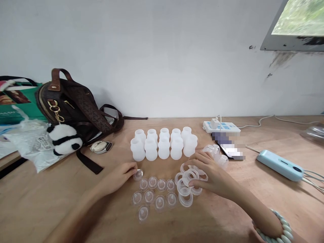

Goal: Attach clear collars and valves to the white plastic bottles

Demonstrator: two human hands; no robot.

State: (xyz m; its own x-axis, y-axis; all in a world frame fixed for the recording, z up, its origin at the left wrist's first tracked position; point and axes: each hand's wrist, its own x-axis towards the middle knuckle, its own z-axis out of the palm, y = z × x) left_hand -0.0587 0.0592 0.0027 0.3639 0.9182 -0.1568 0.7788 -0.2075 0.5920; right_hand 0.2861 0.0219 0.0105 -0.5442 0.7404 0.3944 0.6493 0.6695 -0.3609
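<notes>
My left hand (128, 171) is closed, its fingertips pinching the edge of a clear bottle nipple (138, 174) at the table's middle. Several more clear nipples (152, 182) lie in loose rows just to the right and nearer me. Over a heap of translucent screw rings, my right hand (206, 169) curls its thumb and fingers about one ring (190, 177) on top. Other rings (185, 199) overlap beneath and around it. Behind both hands stand several frosted white waisted bottles (164, 148) in two rows, upright with open mouths. Clear domed caps (223, 161) are partly hidden behind my right hand.
At the back left sit a brown backpack (76, 101) with a panda plush (66, 139), a plastic bag (35, 143) and a mouse-like device (99, 146). To the right are a power strip (230, 128), a phone (231, 150), a light-blue device (280, 164) and cables.
</notes>
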